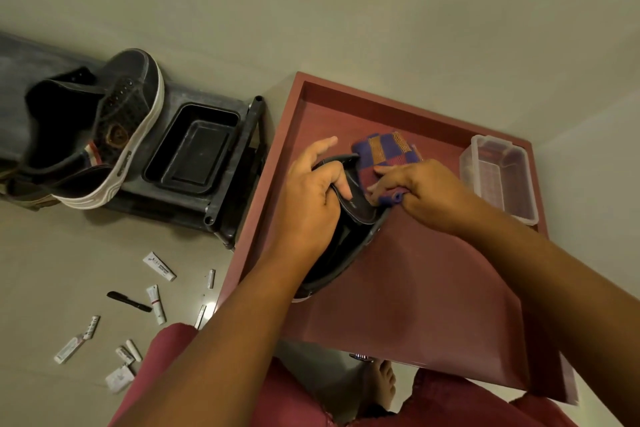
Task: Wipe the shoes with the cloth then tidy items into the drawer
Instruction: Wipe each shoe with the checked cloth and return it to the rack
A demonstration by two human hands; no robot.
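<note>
A dark shoe (pixel 349 239) is held over the open reddish drawer (pixel 433 288). My left hand (pixel 308 198) grips its collar, fingers curled inside the opening. My right hand (pixel 419 191) pinches a purple, orange and red checked cloth (pixel 384 152) against the shoe's tongue. A second dark shoe with a white sole (pixel 100 128) lies on a low black rack (pixel 225 215) at the left. Several small tubes (pixel 159 265) and a black pen (pixel 129 302) are scattered on the floor at the lower left.
A clear plastic box (pixel 498 177) stands in the drawer's far right corner. A black tray (pixel 192 149) sits on the rack beside the second shoe. My knees in red shorts and a bare foot (pixel 379 388) are below the drawer's front.
</note>
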